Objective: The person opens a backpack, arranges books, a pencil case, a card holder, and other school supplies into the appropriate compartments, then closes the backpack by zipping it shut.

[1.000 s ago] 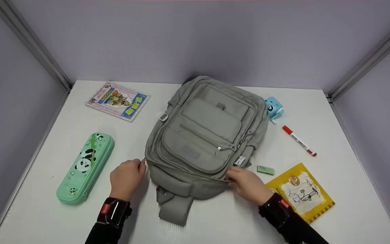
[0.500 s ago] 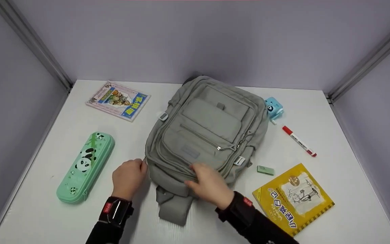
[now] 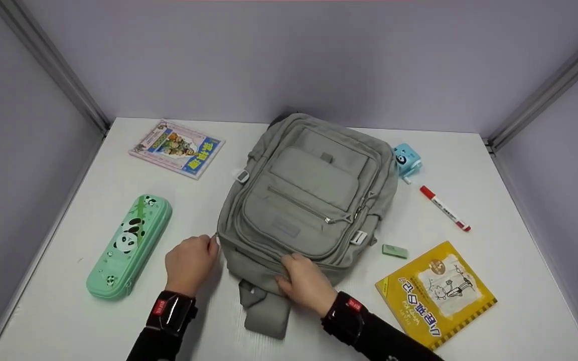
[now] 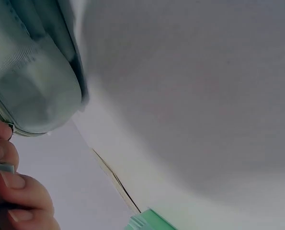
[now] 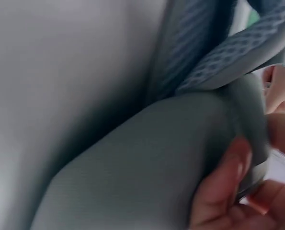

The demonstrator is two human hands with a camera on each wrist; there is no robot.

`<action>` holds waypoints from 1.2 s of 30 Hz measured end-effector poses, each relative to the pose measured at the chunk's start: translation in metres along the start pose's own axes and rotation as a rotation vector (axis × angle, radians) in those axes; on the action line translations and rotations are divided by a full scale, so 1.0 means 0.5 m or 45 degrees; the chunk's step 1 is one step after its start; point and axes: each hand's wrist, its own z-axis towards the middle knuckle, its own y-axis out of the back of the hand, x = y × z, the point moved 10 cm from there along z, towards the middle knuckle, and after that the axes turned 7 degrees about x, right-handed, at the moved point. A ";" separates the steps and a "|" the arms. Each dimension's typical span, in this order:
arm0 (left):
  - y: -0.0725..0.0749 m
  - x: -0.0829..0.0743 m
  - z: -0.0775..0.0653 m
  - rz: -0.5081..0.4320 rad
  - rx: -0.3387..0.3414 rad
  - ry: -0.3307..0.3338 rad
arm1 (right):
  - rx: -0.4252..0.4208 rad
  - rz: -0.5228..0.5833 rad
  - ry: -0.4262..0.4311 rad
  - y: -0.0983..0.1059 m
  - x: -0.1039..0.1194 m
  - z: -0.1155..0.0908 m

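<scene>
A grey backpack (image 3: pixel 314 185) lies on the white table, its pockets facing up and its handle end toward me. At the bag's left edge my left hand (image 3: pixel 191 263) pinches the zipper pull; in the left wrist view the curled fingers (image 4: pixel 27 191) hold it at the end of the zipper track. My right hand (image 3: pixel 309 283) grips the bag's near edge beside the zipper seam. Up close in the right wrist view, the thumb (image 5: pixel 223 177) lies on the grey fabric with the fingers curled over the edge. A loose strap (image 3: pixel 269 321) hangs toward me below the bag.
On the left are a green panda pencil case (image 3: pixel 128 245) and a pink-bordered book (image 3: pixel 177 148). To the right lie a blue sharpener-like gadget (image 3: pixel 407 160), a red-capped marker (image 3: pixel 444 208), a green eraser (image 3: pixel 394 251) and a yellow book (image 3: pixel 434 296). Walls close off the back and sides.
My right hand has moved left from the bag's lower right corner to the middle of its near edge and grips there. The strap has shifted slightly right. My left hand stays at the zipper pull.
</scene>
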 end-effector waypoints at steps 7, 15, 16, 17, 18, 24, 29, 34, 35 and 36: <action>-0.009 0.035 -0.002 -0.019 0.059 0.062 | 0.115 -0.066 0.315 0.000 -0.009 -0.015; -0.022 0.045 0.000 -0.032 0.111 0.077 | 0.141 -0.228 0.610 0.017 -0.023 -0.050; -0.024 0.044 0.002 -0.033 0.119 0.075 | 0.133 -0.244 0.636 0.020 -0.027 -0.054; -0.026 0.042 0.005 -0.033 0.123 0.071 | 0.128 -0.260 0.658 0.024 -0.031 -0.058; -0.028 0.041 0.008 -0.033 0.122 0.065 | 0.122 -0.279 0.684 0.027 -0.034 -0.062; -0.037 0.021 0.025 -0.016 0.084 0.032 | 0.088 -0.401 0.776 0.059 -0.066 -0.075; -0.052 -0.007 0.024 -0.022 0.110 0.001 | 0.034 -0.416 0.538 0.111 -0.114 -0.066; -0.062 -0.024 0.021 -0.020 0.130 -0.008 | 0.030 -0.305 0.198 0.128 -0.077 -0.063; -0.062 -0.027 0.021 -0.021 0.127 -0.014 | 0.047 -0.265 0.151 0.121 -0.062 -0.062; -0.062 -0.030 0.022 -0.021 0.124 -0.022 | 0.060 -0.230 0.116 0.111 -0.046 -0.060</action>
